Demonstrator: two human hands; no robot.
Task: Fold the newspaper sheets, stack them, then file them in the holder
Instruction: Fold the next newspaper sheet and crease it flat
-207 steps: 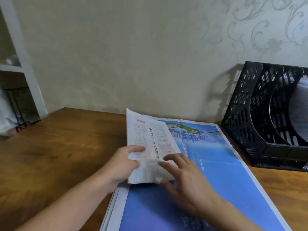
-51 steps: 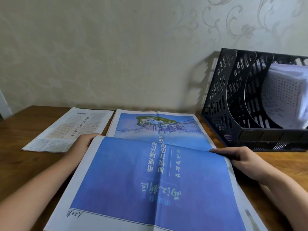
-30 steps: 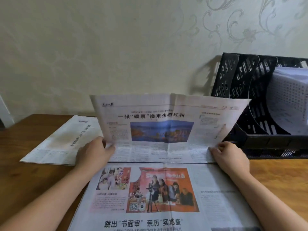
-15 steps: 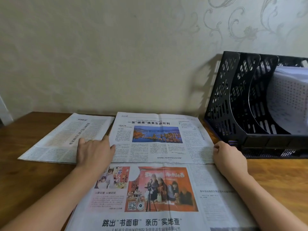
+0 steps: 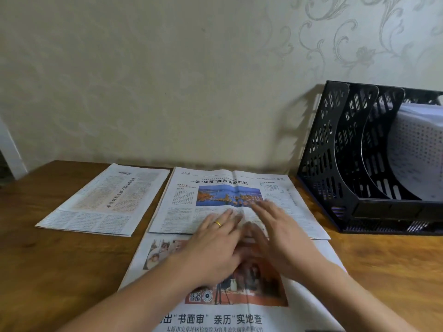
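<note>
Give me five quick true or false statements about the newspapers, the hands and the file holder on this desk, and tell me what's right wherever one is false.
1. Both hands lie flat with straight fingers on the open newspaper. True: left hand, right hand.
2. The folded newspaper lies to the right of the open one. False: it lies to its left, on the wooden desk.
3. The black file holder stands at the right, by the wall. True.
4. The holder is empty. False: white paper sits in one compartment.
5. The left hand wears a ring. True.
</note>
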